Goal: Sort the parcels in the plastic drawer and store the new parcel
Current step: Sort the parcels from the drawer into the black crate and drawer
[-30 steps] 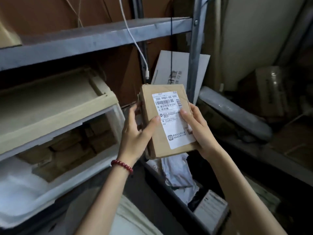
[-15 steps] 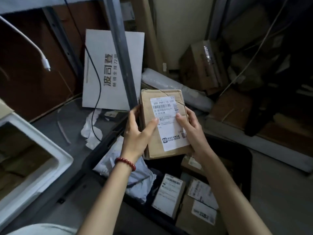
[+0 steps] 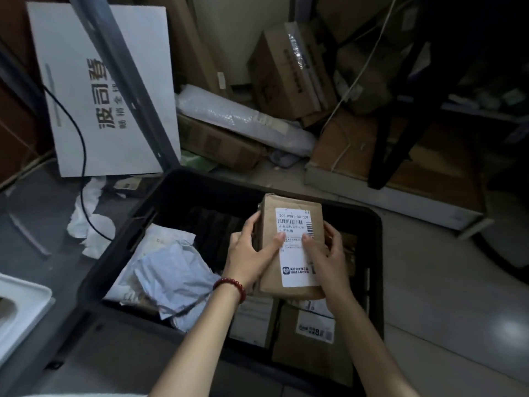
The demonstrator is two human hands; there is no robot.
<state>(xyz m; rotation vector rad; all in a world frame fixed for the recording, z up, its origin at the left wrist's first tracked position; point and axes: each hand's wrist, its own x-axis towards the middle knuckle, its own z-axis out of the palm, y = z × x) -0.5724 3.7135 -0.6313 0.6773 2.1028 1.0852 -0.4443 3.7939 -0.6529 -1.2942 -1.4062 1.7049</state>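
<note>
I hold a small brown cardboard parcel (image 3: 289,222) with a white shipping label, upright over a black plastic bin (image 3: 160,196). My left hand (image 3: 252,253), with a red bead bracelet on its wrist, grips the parcel's left side. My right hand (image 3: 329,259) grips its right side, thumb on the label. In the bin lie grey-white poly mailers (image 3: 171,270) at the left and labelled brown boxes (image 3: 312,339) under my wrists. A corner of the white plastic drawer (image 3: 20,308) shows at the far left.
A grey metal shelf post (image 3: 126,73) slants past a white printed paper bag (image 3: 94,90). Behind the bin lie a bubble-wrapped roll (image 3: 237,118) and several cardboard boxes (image 3: 289,73). A black cable (image 3: 83,156) hangs over crumpled white paper (image 3: 88,224).
The view has swung right and down, from the drawer and shelf to the black bin. Both hands have carried the parcel down over the bin, still gripping it.
</note>
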